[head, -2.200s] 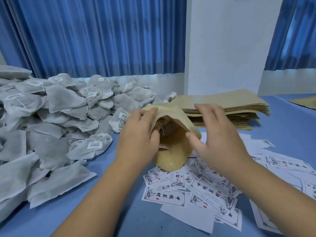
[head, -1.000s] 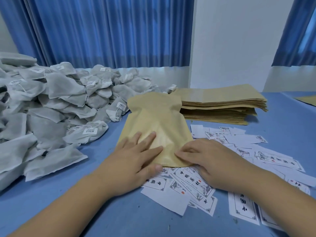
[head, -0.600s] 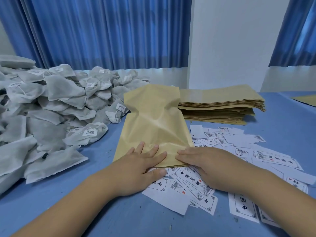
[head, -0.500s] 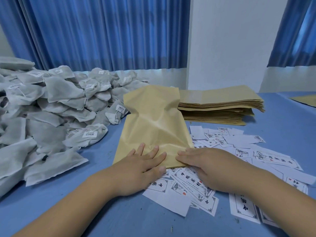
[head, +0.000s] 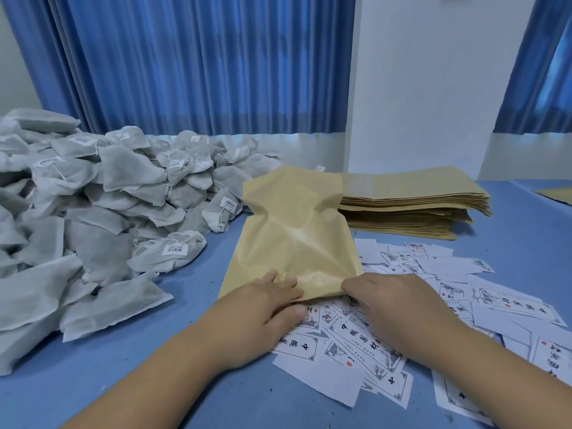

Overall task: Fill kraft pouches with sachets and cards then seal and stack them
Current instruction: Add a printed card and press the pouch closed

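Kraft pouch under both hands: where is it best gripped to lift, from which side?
Probably take the kraft pouch by its flat near edge, pinched from the person's side, where the left hand and right hand press. Its middle bulges, and sachets and the empty-pouch stack crowd its far end.

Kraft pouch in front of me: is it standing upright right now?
No, the kraft pouch lies flat on the table, with the left hand and right hand resting on its near edge.
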Available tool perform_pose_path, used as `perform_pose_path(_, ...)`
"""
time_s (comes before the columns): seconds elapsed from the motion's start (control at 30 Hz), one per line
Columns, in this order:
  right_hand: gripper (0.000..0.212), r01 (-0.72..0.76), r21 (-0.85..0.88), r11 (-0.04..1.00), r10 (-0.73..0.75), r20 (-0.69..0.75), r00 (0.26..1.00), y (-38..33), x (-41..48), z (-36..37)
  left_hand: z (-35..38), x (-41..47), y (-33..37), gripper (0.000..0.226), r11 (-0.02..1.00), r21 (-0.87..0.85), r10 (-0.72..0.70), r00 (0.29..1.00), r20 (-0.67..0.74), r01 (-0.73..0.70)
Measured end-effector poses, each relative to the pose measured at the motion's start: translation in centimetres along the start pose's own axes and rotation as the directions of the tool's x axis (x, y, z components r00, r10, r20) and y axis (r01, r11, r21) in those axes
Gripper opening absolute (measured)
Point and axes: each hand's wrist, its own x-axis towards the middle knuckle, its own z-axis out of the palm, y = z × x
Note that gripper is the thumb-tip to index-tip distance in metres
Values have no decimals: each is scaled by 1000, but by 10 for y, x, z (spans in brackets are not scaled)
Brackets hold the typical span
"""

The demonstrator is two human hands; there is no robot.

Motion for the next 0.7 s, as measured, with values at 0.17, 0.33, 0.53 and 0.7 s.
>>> perform_pose_path(0.17,45,-58,36,998,67,-308,949,2,-4,-7,-20,-8,-5,29,997,69,64,946,-317,-44)
perform_pose_path(0.33,37,-141,141,980,187,-404,895,14,-9,-10,-25,-11,-2,29,957,252,226,918,-326,-147)
perform_pose_path(0.53,21,-98,207,973,188,-477,859,19,-14,-20,-31,-15,-1,13,951,265,287,767,-575,-157)
perform_pose_path(0.7,15,43,188,981,47,-451,891,23,-18,-23,-30,-16,-6,30,970,200,240,659,-713,-138)
